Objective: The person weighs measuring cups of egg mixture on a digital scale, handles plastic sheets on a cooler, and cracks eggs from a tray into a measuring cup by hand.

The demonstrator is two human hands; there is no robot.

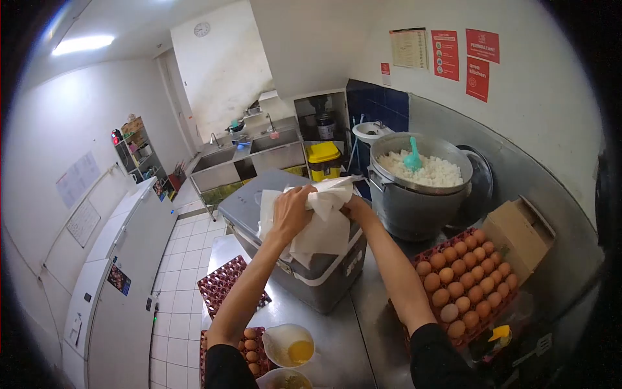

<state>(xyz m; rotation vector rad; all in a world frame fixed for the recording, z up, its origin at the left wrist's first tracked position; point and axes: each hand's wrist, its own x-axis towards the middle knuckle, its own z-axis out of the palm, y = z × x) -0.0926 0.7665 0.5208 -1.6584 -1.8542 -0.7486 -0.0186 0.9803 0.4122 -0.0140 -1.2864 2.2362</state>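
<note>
My left hand (293,211) is closed on crumpled white paper (324,230) above the lid of a grey cooler box (249,206). At the paper's right edge, my right hand (355,209) pinches it, with the fingertips partly hidden behind the folds. Loose sheets hang down over the box's lid and front edge. Below my left forearm, a white bowl (277,338) holds yellow beaten egg (300,351), and part of a second bowl (285,378) shows at the bottom edge. Brown eggs (251,345) sit in a tray beside them.
An egg tray (463,282) full of brown eggs and a cardboard box (520,232) stand right. Behind is a large pot (408,201) of rice with a green scoop (413,155). A red egg tray (227,280) lies left on the steel table (337,350).
</note>
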